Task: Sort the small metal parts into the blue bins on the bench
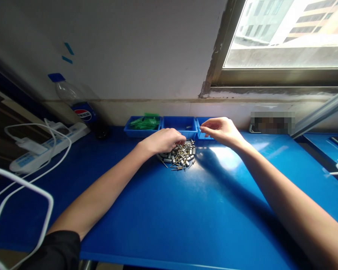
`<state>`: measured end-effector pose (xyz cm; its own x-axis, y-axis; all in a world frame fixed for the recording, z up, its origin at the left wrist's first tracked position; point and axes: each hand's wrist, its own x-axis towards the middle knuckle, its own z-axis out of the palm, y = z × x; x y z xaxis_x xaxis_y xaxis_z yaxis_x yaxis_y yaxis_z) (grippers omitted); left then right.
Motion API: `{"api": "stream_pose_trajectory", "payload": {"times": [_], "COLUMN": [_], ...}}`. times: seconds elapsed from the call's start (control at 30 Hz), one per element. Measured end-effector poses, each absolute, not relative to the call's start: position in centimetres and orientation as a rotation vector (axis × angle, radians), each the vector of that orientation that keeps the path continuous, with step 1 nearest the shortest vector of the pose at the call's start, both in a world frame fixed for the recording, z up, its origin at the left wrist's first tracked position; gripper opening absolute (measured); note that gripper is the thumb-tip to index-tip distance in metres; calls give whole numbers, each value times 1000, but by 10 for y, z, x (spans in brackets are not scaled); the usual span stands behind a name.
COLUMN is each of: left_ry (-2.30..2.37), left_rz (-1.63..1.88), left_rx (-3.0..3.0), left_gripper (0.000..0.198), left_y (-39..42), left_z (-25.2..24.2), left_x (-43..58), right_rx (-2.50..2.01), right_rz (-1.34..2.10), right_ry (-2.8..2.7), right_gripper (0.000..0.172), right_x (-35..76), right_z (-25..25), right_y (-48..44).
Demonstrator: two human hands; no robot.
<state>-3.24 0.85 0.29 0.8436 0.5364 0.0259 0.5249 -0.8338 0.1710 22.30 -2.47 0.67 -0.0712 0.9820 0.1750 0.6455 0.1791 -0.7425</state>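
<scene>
A heap of small metal parts lies on the blue table; I make out pop rivets with thin pins and short grey block-like pieces. My left hand reaches over the heap's far left side, its fingers curled and pinched down into the parts. What those fingertips hold is hidden. Over the right blue bin hovers my right hand, thumb and forefinger brought together in a pinch. Anything between those tips is too small to name. In the middle blue bin sits a small metal piece.
The left blue bin holds green plastic bags. To the left stand a Pepsi bottle and a power strip with white cables. A metal bar slants at the right, near the wall and window.
</scene>
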Motion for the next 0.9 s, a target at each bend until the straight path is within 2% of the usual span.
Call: {"api": "stream_pose_trajectory", "payload": {"times": [0.43,0.6,0.9], "left_ry": [884,1004,1065], "left_rz": [89,154,299], "left_rx": [2890,2713,2482], "left_gripper": [22,9,21], "left_y": [7,0,2], "left_z": [6,9,-3], "left_x": [-30,-29,-29], "right_rx": [-1516,-1518,-1525], "right_rz": [670,670,651], "right_ry": [-1817,-1829,-1863], "right_gripper": [27,26,23], "right_x": [224,224,223], "right_z": [5,4,4], "right_y": [-23,-23,-23]}}
